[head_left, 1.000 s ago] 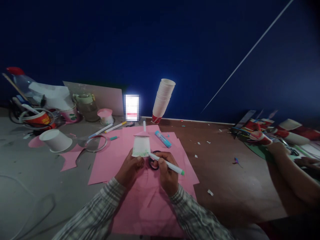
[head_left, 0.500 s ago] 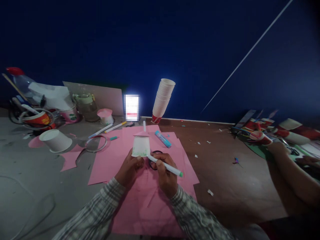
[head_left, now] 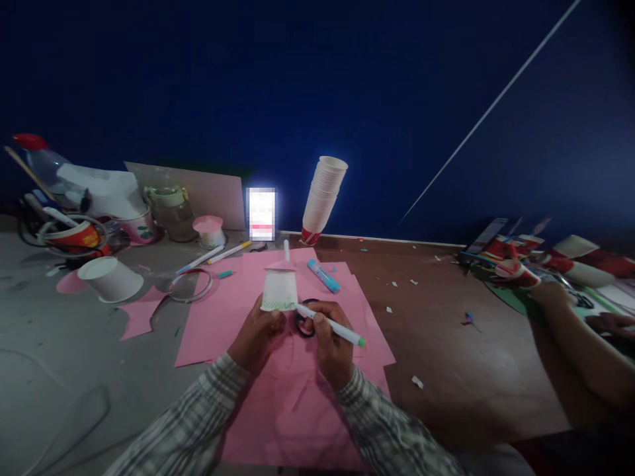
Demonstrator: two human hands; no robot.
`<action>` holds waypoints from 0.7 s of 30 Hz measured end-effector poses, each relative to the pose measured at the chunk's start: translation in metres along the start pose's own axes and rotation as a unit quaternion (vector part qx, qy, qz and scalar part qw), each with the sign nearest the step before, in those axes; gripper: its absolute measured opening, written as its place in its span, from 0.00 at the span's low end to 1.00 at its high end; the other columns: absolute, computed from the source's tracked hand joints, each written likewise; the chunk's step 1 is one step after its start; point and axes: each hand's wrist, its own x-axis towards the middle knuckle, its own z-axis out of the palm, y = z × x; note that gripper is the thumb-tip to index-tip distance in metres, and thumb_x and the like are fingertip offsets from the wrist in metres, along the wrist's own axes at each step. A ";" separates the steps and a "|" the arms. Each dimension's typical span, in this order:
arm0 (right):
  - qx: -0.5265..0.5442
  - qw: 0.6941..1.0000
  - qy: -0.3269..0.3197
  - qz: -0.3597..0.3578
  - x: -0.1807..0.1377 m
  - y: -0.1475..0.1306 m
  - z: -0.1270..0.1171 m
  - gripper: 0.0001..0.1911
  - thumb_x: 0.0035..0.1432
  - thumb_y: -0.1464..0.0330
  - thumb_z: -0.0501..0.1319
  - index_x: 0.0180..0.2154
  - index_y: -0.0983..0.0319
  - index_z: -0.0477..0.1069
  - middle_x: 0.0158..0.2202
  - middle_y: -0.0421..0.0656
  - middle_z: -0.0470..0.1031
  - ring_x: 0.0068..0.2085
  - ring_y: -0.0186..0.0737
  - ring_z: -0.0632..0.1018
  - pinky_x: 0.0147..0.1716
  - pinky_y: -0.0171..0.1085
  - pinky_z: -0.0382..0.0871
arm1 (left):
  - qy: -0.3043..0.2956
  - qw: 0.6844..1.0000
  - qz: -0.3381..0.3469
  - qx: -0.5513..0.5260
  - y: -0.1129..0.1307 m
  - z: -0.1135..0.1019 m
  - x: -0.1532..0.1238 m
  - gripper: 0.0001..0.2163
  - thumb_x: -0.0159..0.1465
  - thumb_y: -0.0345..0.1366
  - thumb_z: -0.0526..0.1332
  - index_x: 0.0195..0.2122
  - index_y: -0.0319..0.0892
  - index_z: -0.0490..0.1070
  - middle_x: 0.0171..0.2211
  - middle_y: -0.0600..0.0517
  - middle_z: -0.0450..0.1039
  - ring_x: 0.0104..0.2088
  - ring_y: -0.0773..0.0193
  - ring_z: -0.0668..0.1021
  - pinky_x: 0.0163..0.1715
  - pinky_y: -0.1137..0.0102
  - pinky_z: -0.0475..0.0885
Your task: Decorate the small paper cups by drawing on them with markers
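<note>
My left hand (head_left: pixel 261 334) grips a white paper cup (head_left: pixel 280 289) at its lower edge, fingers closed round it. Green strokes run along the cup's near edge, and a pink paper piece (head_left: pixel 280 266) sits at its far end. Between the fingers of my right hand (head_left: pixel 331 340) is a white marker (head_left: pixel 340 330) with a green end; its tip meets the cup's lower right corner. Black scissor handles (head_left: pixel 303 325) lie beside that hand, partly covered by it. Pink paper sheets (head_left: pixel 307 423) spread beneath both hands.
Beyond the hands lie a blue glue stick (head_left: pixel 323 276) and a leaning stack of paper cups (head_left: pixel 325 198). At left are an upturned white cup (head_left: pixel 110 279), a tape ring (head_left: pixel 190 285) and a glass jar (head_left: pixel 171 213). Another person's arm (head_left: pixel 585 330) rests at right.
My right hand and the marker have shifted very slightly to the right. The cup and my left hand stay nearly in place.
</note>
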 end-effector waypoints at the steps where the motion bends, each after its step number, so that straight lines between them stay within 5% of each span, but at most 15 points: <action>1: -0.001 1.000 -0.003 -0.002 0.000 0.000 0.000 0.14 0.70 0.58 0.57 0.40 0.60 0.75 0.25 0.39 0.74 0.25 0.37 0.76 0.26 0.37 0.73 | -0.002 1.000 -0.001 0.002 0.000 0.000 0.000 0.21 0.47 0.44 0.75 0.32 0.44 0.66 0.21 0.61 0.59 0.22 0.71 0.58 0.23 0.74 0.56; 7: -0.004 1.000 -0.018 -0.026 -0.002 -0.003 0.000 0.14 0.70 0.57 0.57 0.39 0.59 0.76 0.25 0.39 0.74 0.30 0.41 0.79 0.39 0.45 0.78 | -0.014 1.000 -0.007 0.010 -0.001 -0.002 0.000 0.22 0.47 0.47 0.76 0.35 0.43 0.68 0.22 0.60 0.62 0.23 0.71 0.60 0.24 0.73 0.57; 12: 0.052 0.998 0.016 0.005 0.001 -0.004 0.001 0.17 0.72 0.54 0.55 0.44 0.59 0.75 0.25 0.38 0.74 0.27 0.38 0.76 0.28 0.39 0.73 | -0.016 1.000 -0.014 -0.001 0.001 0.000 -0.001 0.21 0.47 0.45 0.76 0.32 0.43 0.67 0.21 0.61 0.59 0.23 0.71 0.59 0.23 0.74 0.57; 21: -0.009 0.998 0.066 0.007 0.005 0.002 0.002 0.18 0.71 0.54 0.55 0.51 0.59 0.72 0.32 0.42 0.78 0.35 0.42 0.80 0.39 0.45 0.77 | -0.039 0.998 -0.029 -0.035 0.000 -0.004 -0.003 0.16 0.51 0.40 0.74 0.28 0.42 0.67 0.21 0.60 0.60 0.23 0.71 0.61 0.24 0.74 0.59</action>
